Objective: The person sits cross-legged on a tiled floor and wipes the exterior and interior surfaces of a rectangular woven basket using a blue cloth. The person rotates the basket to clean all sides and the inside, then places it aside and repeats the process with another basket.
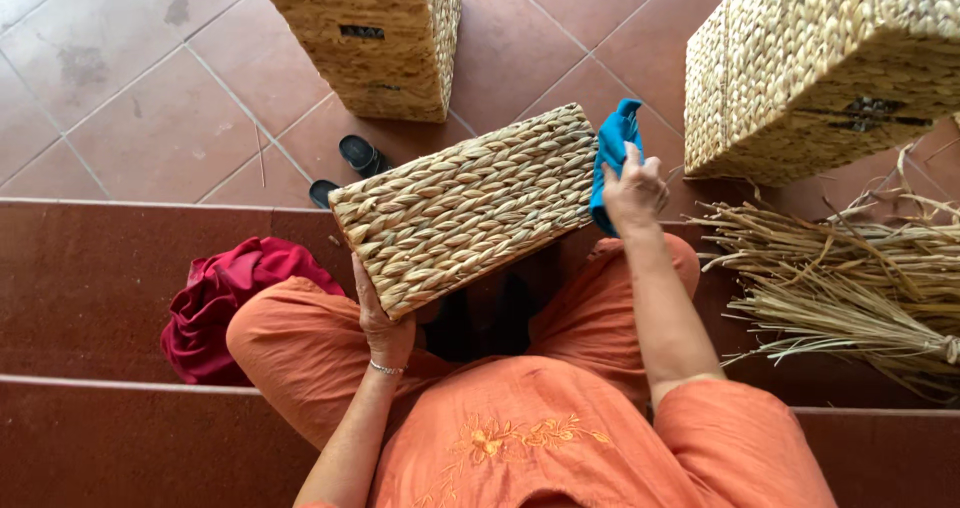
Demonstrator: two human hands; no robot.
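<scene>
A woven straw basket [470, 203] lies tilted across my lap, its braided side up. My left hand [383, 326] grips its near left corner from below; a thin bracelet sits on that wrist. My right hand [634, 190] is closed on a bright blue cloth [612, 148] and presses it against the basket's right end. I am sitting on a dark red step [90, 278] in orange clothes.
A bundle of dry straw stalks [850, 288] lies on the step at the right. Two more woven baskets stand on the tiled floor, one ahead [375, 38] and one at the upper right [820, 68]. A crumpled red cloth [225, 293] lies by my left knee. Black sandals [350, 163] sit below.
</scene>
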